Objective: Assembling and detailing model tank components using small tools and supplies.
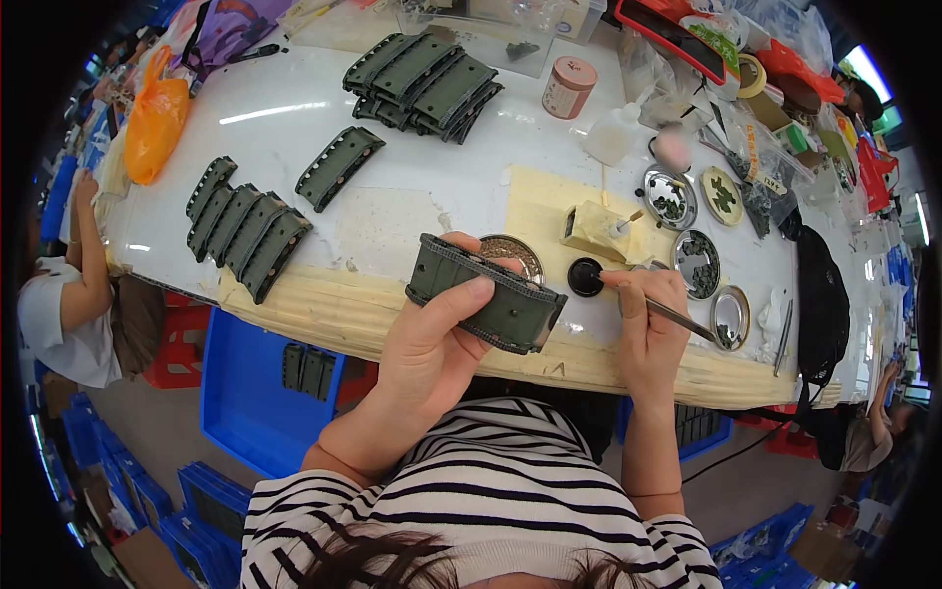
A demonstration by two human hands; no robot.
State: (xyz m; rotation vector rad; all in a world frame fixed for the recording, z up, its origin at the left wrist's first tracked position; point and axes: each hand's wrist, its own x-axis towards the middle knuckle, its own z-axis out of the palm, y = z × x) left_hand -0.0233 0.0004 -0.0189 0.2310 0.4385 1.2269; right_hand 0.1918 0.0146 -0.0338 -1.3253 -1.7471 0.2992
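A: What was the state of the left hand (pixel 432 348)?

B: The left hand was closed on a curved green piece (pixel 502 320), the thumb laid across its face and the fingers behind it.

A: Where was that piece located?

B: It was held above the near edge of the counter (pixel 412 201), its right end lower than its left. It partly covered a round dish (pixel 539 263) of brown bits.

A: What was the state of the right hand (pixel 654 309)?

B: The right hand was closed around a slim metal tool (pixel 684 321). The shaft extended from the grip toward the lower right and, in this view, met the rim of a shallow metal dish (pixel 747 319). The fingertips were at a black cup (pixel 585 277); contact could not be determined.

A: What items surrounded the work position?

B: A cream block (pixel 593 233) stood just behind the black cup. A second metal tool (pixel 783 341) lay farther right. On the left half of the counter were a stack of green pieces (pixel 422 86), a row of green pieces (pixel 247 226) and, between these groups, a single green piece (pixel 340 167). Below the counter, a blue tray (pixel 245 417) contained further green pieces (pixel 309 371)
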